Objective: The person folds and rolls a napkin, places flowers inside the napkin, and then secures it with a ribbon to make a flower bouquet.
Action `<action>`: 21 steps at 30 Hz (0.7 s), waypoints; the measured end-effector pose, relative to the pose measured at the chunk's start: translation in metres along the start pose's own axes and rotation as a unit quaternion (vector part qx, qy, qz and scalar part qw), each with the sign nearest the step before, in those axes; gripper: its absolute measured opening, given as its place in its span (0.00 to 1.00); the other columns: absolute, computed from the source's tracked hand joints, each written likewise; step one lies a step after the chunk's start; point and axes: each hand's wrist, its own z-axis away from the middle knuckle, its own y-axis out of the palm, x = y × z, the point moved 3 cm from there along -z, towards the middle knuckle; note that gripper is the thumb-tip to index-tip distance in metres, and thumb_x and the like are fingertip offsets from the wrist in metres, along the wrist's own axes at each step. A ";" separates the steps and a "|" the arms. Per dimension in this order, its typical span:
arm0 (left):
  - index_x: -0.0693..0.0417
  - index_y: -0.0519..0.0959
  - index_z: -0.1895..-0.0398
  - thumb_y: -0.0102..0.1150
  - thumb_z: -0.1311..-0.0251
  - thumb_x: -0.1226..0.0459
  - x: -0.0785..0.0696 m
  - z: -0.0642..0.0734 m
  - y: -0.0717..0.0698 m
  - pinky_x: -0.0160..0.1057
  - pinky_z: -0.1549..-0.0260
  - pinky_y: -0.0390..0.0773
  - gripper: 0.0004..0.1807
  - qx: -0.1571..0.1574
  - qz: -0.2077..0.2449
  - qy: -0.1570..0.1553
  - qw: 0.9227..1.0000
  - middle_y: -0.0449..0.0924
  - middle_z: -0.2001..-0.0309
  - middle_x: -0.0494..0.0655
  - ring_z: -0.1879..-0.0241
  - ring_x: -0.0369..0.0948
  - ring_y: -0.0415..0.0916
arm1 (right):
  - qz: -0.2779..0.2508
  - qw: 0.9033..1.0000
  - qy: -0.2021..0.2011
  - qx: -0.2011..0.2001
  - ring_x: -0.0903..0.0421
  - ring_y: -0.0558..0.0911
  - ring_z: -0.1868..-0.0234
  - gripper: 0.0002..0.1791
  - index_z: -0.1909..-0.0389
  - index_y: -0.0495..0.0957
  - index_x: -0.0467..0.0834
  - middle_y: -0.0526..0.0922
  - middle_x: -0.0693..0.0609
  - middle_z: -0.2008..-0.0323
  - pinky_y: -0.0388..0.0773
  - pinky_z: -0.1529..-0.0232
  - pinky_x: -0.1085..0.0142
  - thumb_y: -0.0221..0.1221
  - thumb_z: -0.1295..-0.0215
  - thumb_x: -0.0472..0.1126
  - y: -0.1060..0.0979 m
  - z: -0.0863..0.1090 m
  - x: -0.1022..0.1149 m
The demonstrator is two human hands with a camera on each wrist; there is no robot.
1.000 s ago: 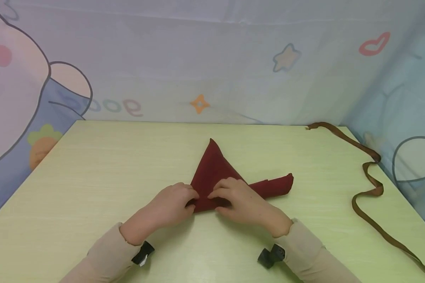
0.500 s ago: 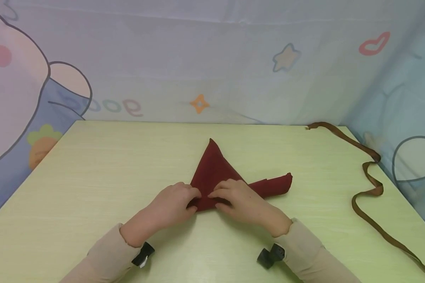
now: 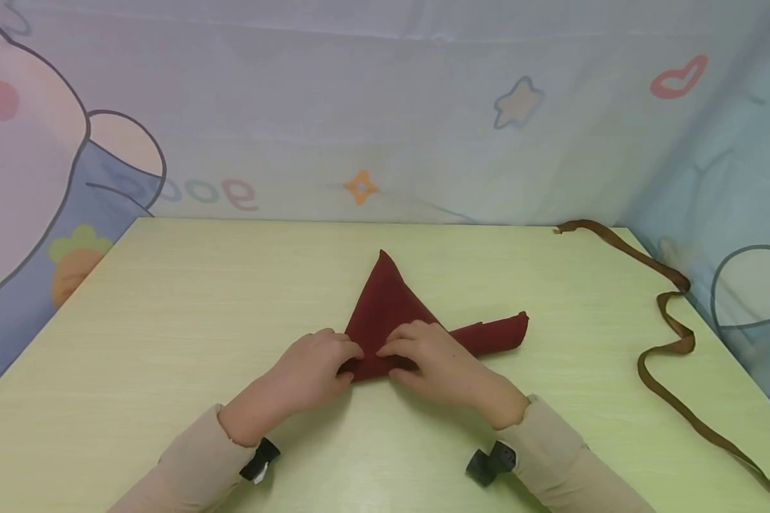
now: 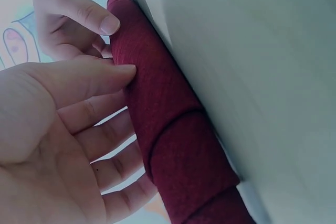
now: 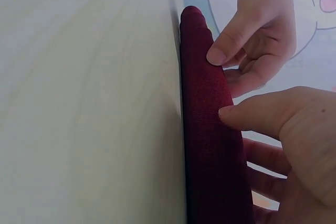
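A dark red cloth (image 3: pixel 385 299) lies mid-table, its near edge rolled into a tube and a flat triangular tip pointing away from me. The tube's right end (image 3: pixel 500 336) sticks out past my right hand (image 3: pixel 449 367). My left hand (image 3: pixel 311 370) holds the tube's left part, which it hides in the head view. Thumbs press the near side while the fingers curl over the far side, close beside each other. In the left wrist view, the rolled cloth (image 4: pixel 163 87) shows spiral overlapping layers. The right wrist view has the roll (image 5: pixel 212 129) lying along the tabletop.
A long brown ribbon (image 3: pixel 676 345) winds along the right side of the pale table (image 3: pixel 167 299). Behind the table hangs a printed curtain (image 3: pixel 295 107) with cartoon figures. Black wrist devices (image 3: pixel 259 459) sit under both beige sleeves (image 3: pixel 192 456).
The roll's right end has shifted very slightly left. Both hands keep nearly the same place and hold on the cloth.
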 end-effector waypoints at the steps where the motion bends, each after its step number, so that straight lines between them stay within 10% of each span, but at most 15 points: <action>1: 0.62 0.83 0.63 0.64 0.50 0.73 0.000 0.000 0.000 0.45 0.65 0.78 0.09 -0.001 -0.001 0.001 1.000 0.83 0.65 0.50 0.64 0.48 0.77 | -0.002 1.000 -0.004 -0.007 0.54 0.77 0.51 0.12 0.56 0.84 0.45 0.81 0.53 0.56 0.72 0.50 0.57 0.65 0.42 0.37 0.000 0.000 0.000; 21: 0.61 0.82 0.59 0.66 0.48 0.70 -0.001 -0.004 0.003 0.45 0.65 0.76 0.12 0.008 -0.003 -0.031 0.999 0.81 0.61 0.51 0.64 0.48 0.75 | 0.014 0.998 -0.024 -0.047 0.53 0.79 0.56 0.11 0.59 0.85 0.44 0.82 0.52 0.59 0.74 0.56 0.58 0.63 0.43 0.33 -0.001 0.001 -0.003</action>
